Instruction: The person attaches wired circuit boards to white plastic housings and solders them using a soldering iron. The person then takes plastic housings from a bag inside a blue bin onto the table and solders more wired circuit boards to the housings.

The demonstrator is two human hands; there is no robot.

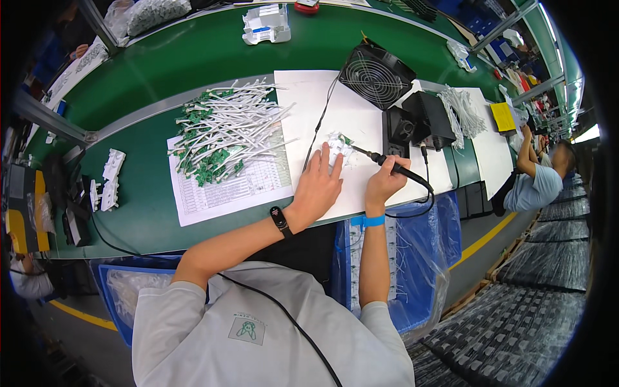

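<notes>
My right hand (385, 183) closed around soldering iron (407, 173), its tip near small green board (347, 139). My left hand (319, 187) touches white plastic part (337, 151), partly hiding it; can't tell if pinched. Part on white paper (362, 119), fan (377, 74) beyond.

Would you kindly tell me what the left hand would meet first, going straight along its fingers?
The left hand would probably first meet the small white part at its fingers; contact is unclear.
</notes>
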